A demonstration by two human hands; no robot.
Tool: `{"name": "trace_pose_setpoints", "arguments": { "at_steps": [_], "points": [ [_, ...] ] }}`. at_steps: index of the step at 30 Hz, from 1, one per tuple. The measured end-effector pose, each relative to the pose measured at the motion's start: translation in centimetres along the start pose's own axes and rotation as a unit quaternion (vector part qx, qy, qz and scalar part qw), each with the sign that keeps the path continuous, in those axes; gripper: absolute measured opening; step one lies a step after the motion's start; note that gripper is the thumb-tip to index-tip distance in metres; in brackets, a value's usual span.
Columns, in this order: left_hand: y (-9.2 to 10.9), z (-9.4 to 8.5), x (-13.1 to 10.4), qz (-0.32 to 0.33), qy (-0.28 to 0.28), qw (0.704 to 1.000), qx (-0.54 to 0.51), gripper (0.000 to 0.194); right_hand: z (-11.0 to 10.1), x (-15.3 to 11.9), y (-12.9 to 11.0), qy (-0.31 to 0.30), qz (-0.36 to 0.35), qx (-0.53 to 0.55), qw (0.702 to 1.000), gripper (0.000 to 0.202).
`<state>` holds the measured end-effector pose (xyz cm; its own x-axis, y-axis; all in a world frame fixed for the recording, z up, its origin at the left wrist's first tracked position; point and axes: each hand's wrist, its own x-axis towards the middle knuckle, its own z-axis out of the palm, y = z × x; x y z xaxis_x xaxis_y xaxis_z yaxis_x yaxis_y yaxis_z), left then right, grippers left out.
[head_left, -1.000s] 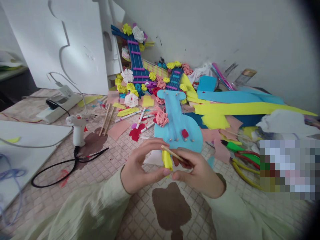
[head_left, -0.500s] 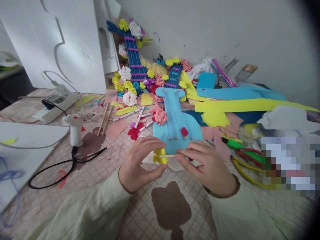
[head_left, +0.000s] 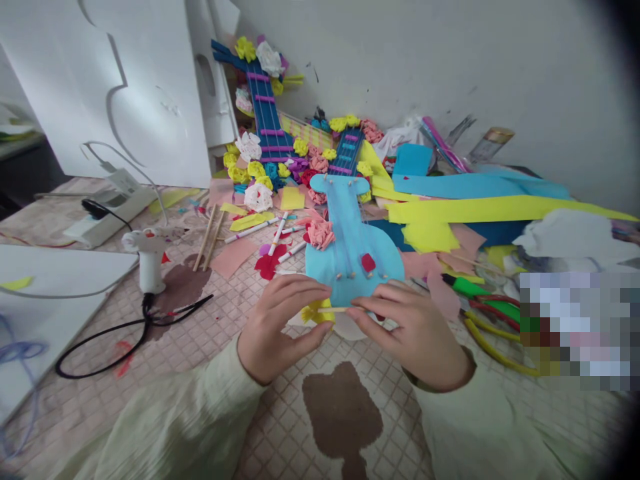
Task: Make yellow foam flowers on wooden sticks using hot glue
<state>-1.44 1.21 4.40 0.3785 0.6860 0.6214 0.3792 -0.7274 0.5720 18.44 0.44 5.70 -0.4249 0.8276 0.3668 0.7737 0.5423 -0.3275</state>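
Observation:
A strip of yellow crepe paper [head_left: 311,313] lies between the thumb and fingers of my left hand [head_left: 280,323], its edges at the fingertips. My right hand [head_left: 407,327] pinches a thin wooden stick [head_left: 333,310], whose far end lies against the yellow paper. Just beyond both hands is a light blue guitar-shaped cutout [head_left: 320,267] with strings, small pegs and a dark red patch [head_left: 368,263]. A pink crepe-paper flower [head_left: 320,235] sits on its left side. Under the hands, a pale piece [head_left: 353,328] is partly covered.
On the left stand a white glue gun [head_left: 151,260] with a black cable and a power strip [head_left: 113,210]. Markers [head_left: 278,235] and wooden sticks [head_left: 207,240] lie nearby. Behind are decorated blue guitar necks [head_left: 267,113]; green-handled pliers [head_left: 480,297] lie right.
The yellow paper has shifted and folded slightly at my left fingertips, sticking out more to the left. Both hands stay nearly in place, and the stick remains in my right hand.

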Motion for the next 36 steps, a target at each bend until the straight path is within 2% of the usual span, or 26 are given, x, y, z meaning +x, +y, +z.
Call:
{"name": "trace_pose_setpoints", "arguments": {
  "at_steps": [7,12,17,22,27,32,36],
  "points": [
    [-0.1,0.0,-0.1,-0.003,0.004,1.0,-0.007,0.027,0.2,-0.1,0.0,0.009,0.001,-0.001,1.0,0.027],
    [0.0,-0.1,0.0,-0.017,0.001,1.0,-0.025,0.03,0.1,0.0,0.0,-0.001,0.013,0.016,1.0,0.026],
    [-0.1,-0.1,-0.3,-0.095,0.015,0.991,-0.091,0.034,-0.9,0.1,0.1,0.016,0.043,0.122,0.991,0.022],
    [-0.2,0.2,-0.9,-0.154,0.05,0.962,-0.22,0.04,-0.8,0.1,-0.2,-0.002,0.101,0.265,0.959,0.017],
    [0.3,0.9,-1.2,-0.172,0.004,0.935,-0.31,0.039,0.3,0.0,-1.0,-0.008,0.138,0.344,0.929,0.017],
    [0.5,1.3,-1.1,-0.169,-0.017,0.923,-0.344,0.042,0.9,-0.1,-1.2,0.005,0.146,0.329,0.933,0.016],
    [0.4,1.4,-1.0,-0.18,-0.016,0.923,-0.338,0.043,0.4,-0.2,-1.0,-0.005,0.144,0.323,0.935,0.019]
  ]
}}
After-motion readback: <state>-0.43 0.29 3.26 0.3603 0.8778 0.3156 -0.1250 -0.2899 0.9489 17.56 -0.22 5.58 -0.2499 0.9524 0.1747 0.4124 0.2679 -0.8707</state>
